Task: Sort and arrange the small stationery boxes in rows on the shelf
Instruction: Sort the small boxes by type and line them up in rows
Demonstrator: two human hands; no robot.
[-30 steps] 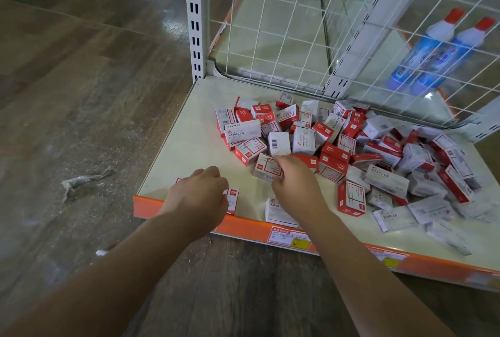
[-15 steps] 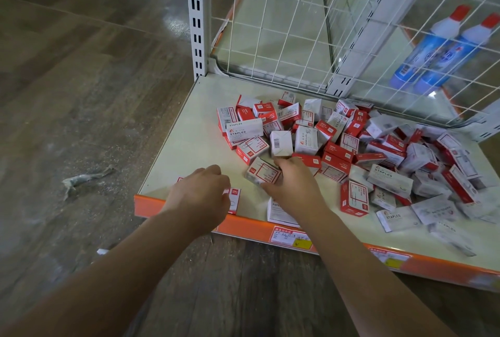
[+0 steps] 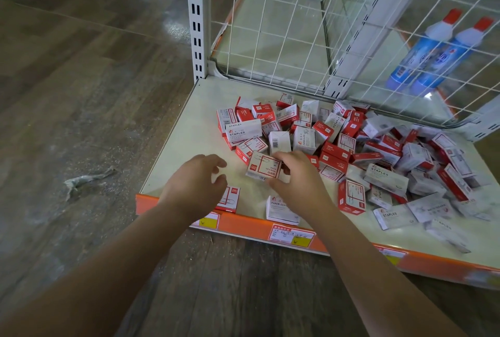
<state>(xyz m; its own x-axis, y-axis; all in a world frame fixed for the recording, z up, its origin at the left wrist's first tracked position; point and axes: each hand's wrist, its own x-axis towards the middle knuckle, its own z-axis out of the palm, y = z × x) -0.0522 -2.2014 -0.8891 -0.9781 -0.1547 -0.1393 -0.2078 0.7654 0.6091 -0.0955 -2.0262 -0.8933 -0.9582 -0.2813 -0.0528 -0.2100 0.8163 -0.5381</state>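
**Hands at the front of a heap of staple and paper-clip boxes**

Both hands worked low over the shelf [image 3: 189, 125], a flat cream board with a smooth, slightly glossy face and an orange strip along its front edge. The right hand [image 3: 295, 177] pinched a small white-and-red carton [image 3: 263, 166] between thumb and curled fingers; the carton was a flat cardboard block with a red-bordered label, tilted up off the board, its long axis running left to right and its printed face turned toward the camera. The left hand [image 3: 196, 185] hovered just beside it with loosely spread, relaxed fingers, holding nothing, above a red-and-white box [image 3: 229, 199] lying flat near the front edge.

Behind and to the right sat the heap of boxes [image 3: 351, 147], crisp-cornered cardboard, some red, some white, tumbled at every angle and touching one another. A white box marked STAPLES [image 3: 243, 131] lay at the heap's left end, its long side running roughly across the shelf. A white paper clips box [image 3: 280, 208] rested at the orange strip, just beside the right wrist.

Open board remained along the shelf's left side and front left corner. A white wire grid [image 3: 284, 25] closed the back, a perforated steel upright [image 3: 196, 20] marked the back left corner, and two blue bottles [image 3: 430, 58] lay beyond the mesh. Dark wood-grain floor [image 3: 81, 79] lay to the left
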